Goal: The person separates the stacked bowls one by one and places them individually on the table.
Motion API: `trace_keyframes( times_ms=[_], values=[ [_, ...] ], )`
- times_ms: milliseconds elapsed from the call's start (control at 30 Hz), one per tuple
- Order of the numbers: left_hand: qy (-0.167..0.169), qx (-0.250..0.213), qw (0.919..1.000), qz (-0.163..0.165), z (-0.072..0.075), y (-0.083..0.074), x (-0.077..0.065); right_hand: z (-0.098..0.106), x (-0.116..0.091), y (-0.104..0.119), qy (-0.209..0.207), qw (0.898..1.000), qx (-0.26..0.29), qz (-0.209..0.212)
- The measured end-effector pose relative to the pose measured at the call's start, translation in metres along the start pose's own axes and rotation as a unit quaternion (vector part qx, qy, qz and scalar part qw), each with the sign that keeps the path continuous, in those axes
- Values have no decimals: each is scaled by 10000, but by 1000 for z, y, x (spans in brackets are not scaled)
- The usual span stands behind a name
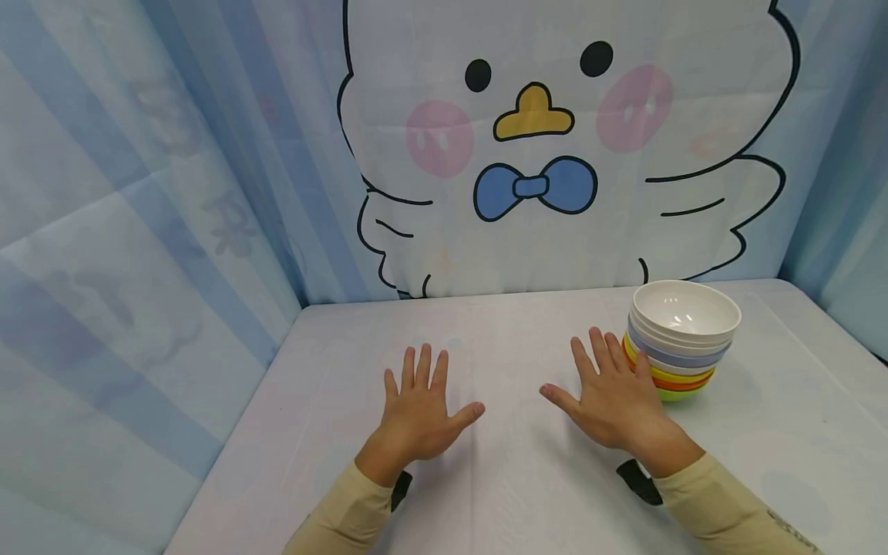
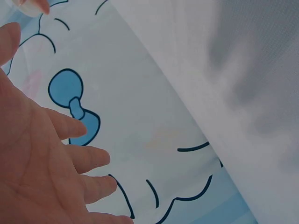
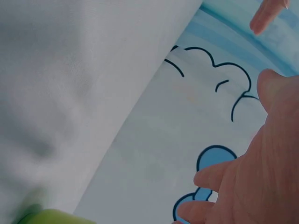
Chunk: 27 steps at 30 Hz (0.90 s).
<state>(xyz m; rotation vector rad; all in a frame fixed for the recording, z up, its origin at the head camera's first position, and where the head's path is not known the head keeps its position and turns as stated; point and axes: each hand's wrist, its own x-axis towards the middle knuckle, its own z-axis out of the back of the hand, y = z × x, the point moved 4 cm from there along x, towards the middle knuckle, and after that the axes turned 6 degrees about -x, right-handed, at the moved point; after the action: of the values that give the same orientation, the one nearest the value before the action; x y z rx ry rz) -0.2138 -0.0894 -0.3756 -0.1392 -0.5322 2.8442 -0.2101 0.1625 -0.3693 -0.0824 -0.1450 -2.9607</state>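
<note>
A stack of several bowls [image 1: 683, 351] stands on the right side of the table, white ones on top, then blue-lavender, yellow, orange and green below. My right hand [image 1: 613, 401] is held over the table just left of the stack, fingers spread, covering part of its left side in the head view. Whether it touches the bowls I cannot tell. Only a green piece of a bowl [image 3: 56, 217] shows at the bottom of the right wrist view. Left of centre, my left hand [image 1: 419, 420] hovers with palm down and fingers spread, holding nothing.
A white cloth covers the table [image 1: 506, 493]. Behind it hangs a curtain [image 1: 534, 247] with a cartoon figure in a blue bow tie, and blue-striped curtains [image 1: 139, 270] close off the sides. Dark straps [image 1: 638, 482] sit under both wrists.
</note>
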Motion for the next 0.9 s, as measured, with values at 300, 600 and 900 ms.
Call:
trace_keyframes(
  times_ms=[300,600,900],
  values=[
    [-209,-71,9995,-232,3,-4,1,10,-4,-3,-223,9996,143,136],
    [-563,-801,9906,-951,7,-12,3,27,-15,-12,-634,9897,1238,338],
    [-702,-2310,9566,-1629,9,-25,7,40,-29,-29,-871,9660,2433,98]
  ],
)
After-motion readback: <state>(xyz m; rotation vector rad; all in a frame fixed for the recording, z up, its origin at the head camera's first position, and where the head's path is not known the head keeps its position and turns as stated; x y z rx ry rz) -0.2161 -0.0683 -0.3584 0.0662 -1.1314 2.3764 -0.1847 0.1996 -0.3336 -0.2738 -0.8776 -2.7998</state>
